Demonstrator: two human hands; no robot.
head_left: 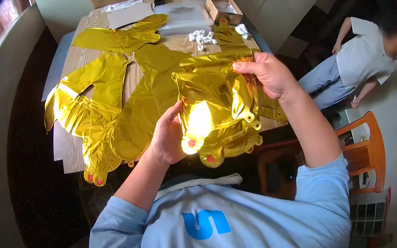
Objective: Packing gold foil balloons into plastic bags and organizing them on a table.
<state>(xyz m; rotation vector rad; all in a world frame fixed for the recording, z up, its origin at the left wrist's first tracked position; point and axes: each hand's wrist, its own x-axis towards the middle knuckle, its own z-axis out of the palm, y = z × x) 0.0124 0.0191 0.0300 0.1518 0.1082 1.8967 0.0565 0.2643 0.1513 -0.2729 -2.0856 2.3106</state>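
Gold foil bundle (213, 81) hangs over the table's (73, 161) near edge — right hand (272, 74) pinching its upper right corner, left hand (167, 136) gripping its left edge; glare and hidden fingers obscure how many layers each holds. It's likely light, limp, slippery and easily creased — best held by opposite edges. Beyond, loose foil sheets (160, 68) spread toward an open box (230, 19) near the far right corner.

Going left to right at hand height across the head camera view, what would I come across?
Gold foil piece at the table's left side, left hand, handled gold foil bundle, right hand, person in a white top.
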